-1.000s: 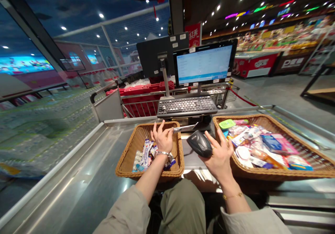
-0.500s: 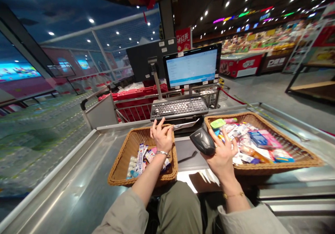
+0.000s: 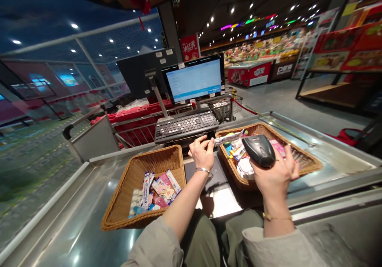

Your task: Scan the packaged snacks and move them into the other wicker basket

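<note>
Fingers of the left hand (image 3: 202,152) pinch one end of a slim silvery packet (image 3: 228,138), now stretched over the right wicker basket (image 3: 310,165). Right hand (image 3: 276,171) grips a black handheld scanner (image 3: 258,150), raised higher than before.

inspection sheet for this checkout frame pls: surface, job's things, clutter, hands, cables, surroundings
Surface: steel counter, bare at left.
Job's things: barcode scanner in right hand; slim snack packet pinched by left hand over the right basket.
Clutter: left basket holds a few packets; right basket is fuller.
Hands: both closed on their items; fingers wrap the scanner.
Cables: nothing seen.
Surroundings: keyboard, lit monitor, red cart, store shelves behind.
</note>
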A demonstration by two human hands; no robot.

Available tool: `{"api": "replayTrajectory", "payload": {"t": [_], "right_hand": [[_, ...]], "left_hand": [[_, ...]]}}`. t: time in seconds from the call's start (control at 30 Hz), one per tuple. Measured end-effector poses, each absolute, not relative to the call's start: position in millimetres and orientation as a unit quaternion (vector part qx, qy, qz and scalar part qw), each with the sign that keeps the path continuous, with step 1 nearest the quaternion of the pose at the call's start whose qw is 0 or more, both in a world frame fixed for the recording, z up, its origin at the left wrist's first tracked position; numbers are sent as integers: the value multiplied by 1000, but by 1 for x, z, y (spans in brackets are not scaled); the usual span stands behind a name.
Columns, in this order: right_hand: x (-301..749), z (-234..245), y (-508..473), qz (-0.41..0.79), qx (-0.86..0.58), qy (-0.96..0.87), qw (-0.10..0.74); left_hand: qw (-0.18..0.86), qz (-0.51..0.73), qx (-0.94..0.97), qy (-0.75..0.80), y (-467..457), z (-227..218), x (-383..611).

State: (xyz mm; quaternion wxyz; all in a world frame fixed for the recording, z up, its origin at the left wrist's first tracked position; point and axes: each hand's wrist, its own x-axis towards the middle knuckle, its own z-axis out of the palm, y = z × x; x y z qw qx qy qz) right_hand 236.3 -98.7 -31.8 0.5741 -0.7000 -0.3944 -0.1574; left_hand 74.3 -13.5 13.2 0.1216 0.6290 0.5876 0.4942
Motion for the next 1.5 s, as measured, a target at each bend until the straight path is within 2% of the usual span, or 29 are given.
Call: {"api": "replayTrajectory", "payload": {"t": [0.27,0.5,0.83,1.0,1.5], "right_hand": [[259,-33,-106,-155,-707,-325,609],[258,-40,-104,-133,-718,-352,585],[235,-38,-95,-118,-707,-406,567],[214,-30,-94,-116,-687,-446,562],[165,-34,-82,-69,-651,-528,541]], "left_hand": [[222,392,672,587,-23,-6,140],[214,359,690,591,-21,-13,138],[186,400,681,585,-31,-19,87],[137,401,709,564,-40,-16,49],[18,282,684,672,-17,-14,-121]]}}
